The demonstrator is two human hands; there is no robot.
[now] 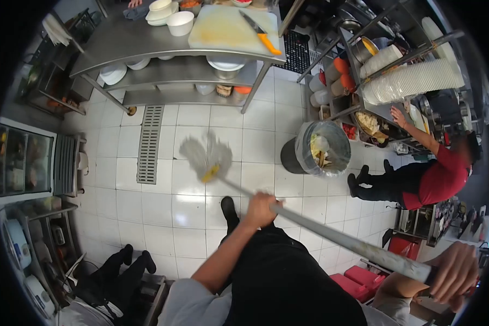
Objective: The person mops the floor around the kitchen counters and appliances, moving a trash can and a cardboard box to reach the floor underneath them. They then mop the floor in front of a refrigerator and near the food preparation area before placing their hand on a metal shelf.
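Note:
A mop (331, 233) with a long grey handle slants across the view from lower right to the middle. Its grey string head (206, 155), blurred by motion, lies over the white tiles, joined to the handle by a yellow clamp (211, 174). My left hand (262, 211) is wrapped round the lower part of the handle, in front of my black apron (277, 277). At the handle's dark top end my right hand (455, 274) grips, high and close to the camera.
A slotted floor drain (150, 144) lies left of the mop head. A lined trash bin (293, 155) stands to the right. Beyond is a steel table (108, 51) bearing a cutting board and knife (261, 32). One co-worker in red (445, 179) stands right; another person's legs (119, 274) show lower left.

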